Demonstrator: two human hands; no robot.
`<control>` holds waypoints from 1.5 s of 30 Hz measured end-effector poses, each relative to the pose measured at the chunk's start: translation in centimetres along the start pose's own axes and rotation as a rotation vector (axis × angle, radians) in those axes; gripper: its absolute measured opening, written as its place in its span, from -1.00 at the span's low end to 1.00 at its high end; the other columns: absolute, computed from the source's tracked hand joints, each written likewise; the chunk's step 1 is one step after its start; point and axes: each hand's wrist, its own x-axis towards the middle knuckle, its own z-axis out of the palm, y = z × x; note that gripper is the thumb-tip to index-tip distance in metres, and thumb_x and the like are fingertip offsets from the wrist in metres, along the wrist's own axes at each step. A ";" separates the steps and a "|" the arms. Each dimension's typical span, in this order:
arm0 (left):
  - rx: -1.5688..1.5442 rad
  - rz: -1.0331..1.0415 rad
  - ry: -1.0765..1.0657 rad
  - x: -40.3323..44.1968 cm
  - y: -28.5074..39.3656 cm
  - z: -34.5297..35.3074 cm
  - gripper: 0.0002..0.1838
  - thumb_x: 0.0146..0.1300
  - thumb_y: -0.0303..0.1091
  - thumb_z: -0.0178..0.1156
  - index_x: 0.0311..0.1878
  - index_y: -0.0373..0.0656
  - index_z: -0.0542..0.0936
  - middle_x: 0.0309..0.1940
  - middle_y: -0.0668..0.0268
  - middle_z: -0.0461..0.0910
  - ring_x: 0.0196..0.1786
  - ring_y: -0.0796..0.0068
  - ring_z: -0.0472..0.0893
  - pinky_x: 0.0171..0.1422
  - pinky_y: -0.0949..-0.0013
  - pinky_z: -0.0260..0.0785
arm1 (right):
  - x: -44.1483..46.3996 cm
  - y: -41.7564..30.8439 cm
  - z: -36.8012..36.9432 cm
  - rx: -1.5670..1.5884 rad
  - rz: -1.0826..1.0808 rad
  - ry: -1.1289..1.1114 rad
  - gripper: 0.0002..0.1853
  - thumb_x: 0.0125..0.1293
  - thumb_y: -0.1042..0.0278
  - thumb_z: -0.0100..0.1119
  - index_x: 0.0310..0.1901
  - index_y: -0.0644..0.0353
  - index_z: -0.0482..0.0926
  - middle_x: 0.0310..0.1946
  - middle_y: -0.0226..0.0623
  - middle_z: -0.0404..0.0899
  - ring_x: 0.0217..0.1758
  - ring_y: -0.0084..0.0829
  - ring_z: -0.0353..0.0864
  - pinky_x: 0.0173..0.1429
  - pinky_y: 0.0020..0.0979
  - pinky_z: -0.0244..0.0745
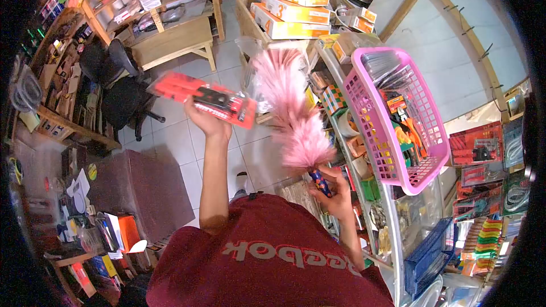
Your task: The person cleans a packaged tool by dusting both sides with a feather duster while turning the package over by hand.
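Note:
My left hand (209, 120) is closed around the edge of a red packaged item (219, 100), a flat card pack with a black object under clear plastic. The pack is raised over the tiled floor and blurred at its far end. In my right hand (339, 194) is the dark patterned handle of a pink feather duster (293, 102). Its fluffy head points up and away, beside the shelf and a little right of the pack. The duster's feathers are slightly blurred.
A pink basket (402, 177) with packaged tools stands on the shelf rack (376, 216) at my right. Orange-and-white boxes (297, 12) are stacked ahead. A blue basket (427, 258) sits lower right. To the left are an office chair (122, 88), a wooden bench (173, 42) and a brown cabinet (139, 193).

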 end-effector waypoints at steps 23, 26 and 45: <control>-0.134 -0.329 -0.112 -2.3 -4.9 -0.1 -0.15 0.24 0.38 -0.25 0.33 -0.19 0.24 0.23 0.16 0.35 0.28 0.29 0.36 0.37 0.21 0.18 | 0.8 -1.6 2.5 -0.137 0.053 -0.104 -0.68 0.26 0.44 0.21 0.05 0.24 0.52 -0.10 -0.23 0.62 -0.11 -0.50 0.60 -0.06 -0.46 0.50; 0.158 -0.214 -0.026 -3.4 -4.8 1.6 -0.27 0.35 0.26 -0.36 0.32 -0.15 0.24 0.24 0.24 0.35 0.23 0.30 0.41 0.30 0.16 0.27 | 0.1 -0.6 1.3 -0.194 0.088 -0.102 -0.68 0.27 0.50 0.19 0.07 0.28 0.50 -0.12 -0.25 0.61 -0.17 -0.58 0.58 -0.13 -0.50 0.51; 0.434 -0.774 -0.268 -7.8 -3.8 -0.3 -0.40 0.44 0.05 -0.26 0.29 -0.26 0.28 0.15 0.09 0.43 0.20 0.24 0.45 0.33 0.19 0.26 | 1.7 -1.0 -5.0 -0.317 -0.144 -0.117 -0.65 0.02 0.49 0.40 -0.08 0.15 0.66 -0.18 -0.21 0.68 -0.17 -0.38 0.68 -0.07 -0.41 0.55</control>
